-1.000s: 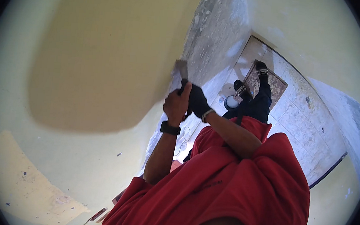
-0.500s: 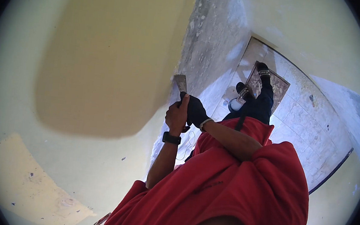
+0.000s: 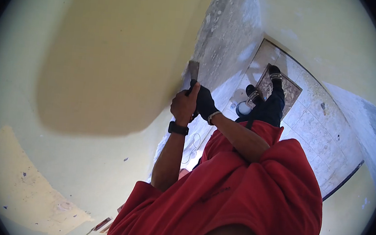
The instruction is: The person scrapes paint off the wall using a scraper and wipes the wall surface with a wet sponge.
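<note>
A putty knife with a worn, flat metal blade is held in both hands against the wall. Its blade touches or nearly touches the ragged line where yellow-green paint meets a rough grey stripped strip. My left hand, bare with a dark watch at the wrist, is closed around the handle, thumb pointing up along it. In a black glove, my right hand closes on the handle from the right side. Most of the handle is hidden by the fingers.
Below, the tiled floor carries a brown board by my sandalled feet and a whitish round container. A loose cable hangs near the wall. On the lower left wall is a pale patch.
Both hands and the putty knife have shifted up in the view, along the edge of the paint. The grip on the handle stays the same.
</note>
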